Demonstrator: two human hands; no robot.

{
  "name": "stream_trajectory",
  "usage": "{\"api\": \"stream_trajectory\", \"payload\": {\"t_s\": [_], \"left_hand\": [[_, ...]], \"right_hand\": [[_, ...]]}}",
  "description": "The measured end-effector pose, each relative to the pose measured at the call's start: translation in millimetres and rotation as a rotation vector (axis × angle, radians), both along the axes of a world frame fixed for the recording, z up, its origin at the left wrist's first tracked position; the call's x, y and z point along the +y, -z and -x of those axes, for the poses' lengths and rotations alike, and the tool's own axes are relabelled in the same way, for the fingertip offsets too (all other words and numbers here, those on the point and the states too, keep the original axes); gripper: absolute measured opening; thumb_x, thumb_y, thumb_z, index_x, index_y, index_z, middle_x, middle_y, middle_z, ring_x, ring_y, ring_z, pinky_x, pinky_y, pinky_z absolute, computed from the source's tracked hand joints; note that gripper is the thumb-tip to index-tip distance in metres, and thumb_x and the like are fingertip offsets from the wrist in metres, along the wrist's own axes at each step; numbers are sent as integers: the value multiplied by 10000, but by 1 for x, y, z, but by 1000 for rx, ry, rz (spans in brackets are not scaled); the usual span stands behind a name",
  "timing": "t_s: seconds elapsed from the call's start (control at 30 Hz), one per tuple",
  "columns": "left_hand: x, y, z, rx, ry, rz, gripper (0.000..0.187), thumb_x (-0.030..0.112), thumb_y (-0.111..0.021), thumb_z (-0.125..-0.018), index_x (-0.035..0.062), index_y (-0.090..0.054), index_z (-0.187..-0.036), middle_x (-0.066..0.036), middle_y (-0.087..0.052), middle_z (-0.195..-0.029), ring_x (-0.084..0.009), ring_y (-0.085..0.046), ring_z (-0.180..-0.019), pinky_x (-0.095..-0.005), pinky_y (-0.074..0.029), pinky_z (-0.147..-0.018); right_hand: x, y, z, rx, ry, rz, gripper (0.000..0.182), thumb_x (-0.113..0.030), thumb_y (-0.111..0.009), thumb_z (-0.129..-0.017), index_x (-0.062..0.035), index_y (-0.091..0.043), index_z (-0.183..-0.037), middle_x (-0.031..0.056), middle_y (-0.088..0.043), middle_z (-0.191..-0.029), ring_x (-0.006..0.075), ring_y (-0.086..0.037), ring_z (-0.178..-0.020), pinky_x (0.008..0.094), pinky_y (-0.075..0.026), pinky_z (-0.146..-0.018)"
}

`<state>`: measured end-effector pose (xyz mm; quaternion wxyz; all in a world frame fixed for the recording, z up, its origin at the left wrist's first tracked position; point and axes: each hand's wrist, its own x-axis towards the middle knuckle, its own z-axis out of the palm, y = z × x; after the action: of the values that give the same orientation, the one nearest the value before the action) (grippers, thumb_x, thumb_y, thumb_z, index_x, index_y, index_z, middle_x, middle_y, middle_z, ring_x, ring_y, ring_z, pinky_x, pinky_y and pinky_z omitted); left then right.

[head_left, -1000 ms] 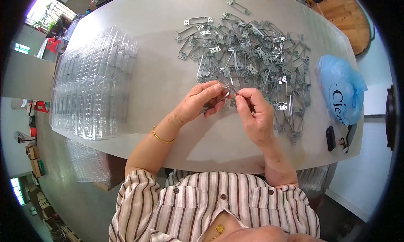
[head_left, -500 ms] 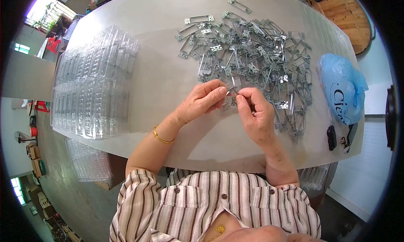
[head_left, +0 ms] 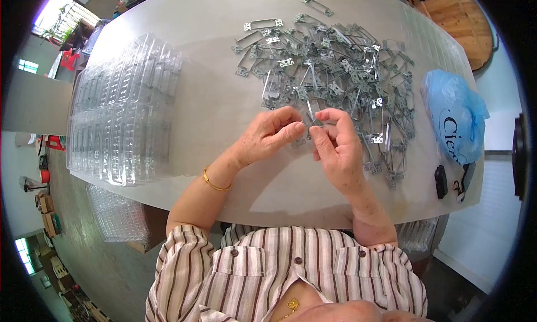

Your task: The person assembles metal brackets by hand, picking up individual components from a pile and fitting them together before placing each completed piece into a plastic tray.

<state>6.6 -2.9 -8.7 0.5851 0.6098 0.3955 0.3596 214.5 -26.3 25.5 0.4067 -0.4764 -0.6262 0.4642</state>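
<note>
My left hand (head_left: 269,134), with a gold bangle on its wrist, is curled at the near edge of a pile of metal brackets (head_left: 335,87). Its thumb and forefinger come together around something small that I cannot make out. Just to the right, my right hand (head_left: 339,148) has its thumb and forefinger apart, with the other fingers bent behind them. A gap separates the two hands. Bright metal of a bracket (head_left: 312,107) shows just beyond the fingertips. The brackets are thin, silvery frames with flat, holed ends, lying tangled together.
Stacked clear plastic trays (head_left: 123,109) stand at the table's left side. A blue plastic bag (head_left: 456,118) sits on the right, with a small black object (head_left: 441,182) below it. More clear trays (head_left: 118,213) are under the left table edge. Single brackets (head_left: 263,24) lie at the pile's far side.
The fingertips of both hands were together, pinching at one spot. Now the right thumb and forefinger have spread apart, and the left thumb has dropped slightly. The pile looks the same.
</note>
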Motion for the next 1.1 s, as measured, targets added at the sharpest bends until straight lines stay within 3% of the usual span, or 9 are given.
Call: {"api": "stream_trajectory", "payload": {"t_s": [0.07,0.2,0.47,0.6,0.8,0.87,1.0,1.1], "left_hand": [[1,3,0,28,16,-50,370,373,-624,-1025,5,-642,-1046,31,-540,-754,-61,-482,-694,-236,-404,-603],[0,-6,1,60,25,-42,350,349,-631,-1022,0,-647,-1035,27,-544,-751,-62,-477,-689,-246,-398,-594],[-3,-12,-1,122,85,7,308,310,-659,-1004,2,-659,-1011,24,-578,-744,-55,-473,-673,-253,-386,-569],[-4,-16,-1,148,128,-18,318,324,-671,-997,7,-662,-999,21,-598,-749,-58,-475,-661,-255,-386,-559],[-7,-10,-5,145,274,-230,365,362,-665,-993,3,-679,-1057,13,-585,-717,-65,-484,-603,-242,-368,-526],[-8,-15,-6,-100,162,193,409,387,-616,-1010,-9,-682,-1094,-19,-594,-702,-77,-488,-568,-227,-351,-501],[0,-7,1,-293,93,306,471,427,-559,-1023,-25,-672,-1090,-51,-595,-688,-90,-460,-529,-225,-327,-466],[2,-8,1,-414,2,379,519,468,-533,-1017,-35,-651,-1057,-63,-579,-685,-93,-412,-482,-237,-309,-432]], "right_hand": [[0,2,2,186,-47,98,259,-156,-613,-1038,-4,-518,-1225,22,-612,-685,64,-560,-602,210,-440,-562],[3,4,-2,227,-105,210,266,-196,-599,-1050,-10,-534,-1230,34,-625,-695,80,-582,-593,226,-454,-536],[10,0,-13,279,-140,442,194,-221,-613,-1043,-32,-607,-1085,-12,-566,-594,57,-520,-434,232,-397,-404],[14,2,-19,302,-165,463,176,-210,-628,-1032,-35,-636,-1045,-23,-569,-613,40,-489,-416,224,-368,-383],[17,2,-23,364,-11,387,161,-199,-647,-1018,-39,-661,-1010,-26,-602,-687,31,-496,-448,197,-384,-418],[20,12,-25,453,73,238,160,-222,-641,-1026,-63,-661,-1036,-35,-587,-674,29,-497,-467,193,-381,-430],[16,-4,-20,411,153,257,155,-237,-638,-1032,-89,-659,-1070,-41,-557,-651,28,-483,-480,200,-367,-427],[12,-5,-18,346,-21,365,156,-242,-624,-1042,-97,-650,-1093,-40,-547,-656,24,-482,-501,200,-359,-430]]}}
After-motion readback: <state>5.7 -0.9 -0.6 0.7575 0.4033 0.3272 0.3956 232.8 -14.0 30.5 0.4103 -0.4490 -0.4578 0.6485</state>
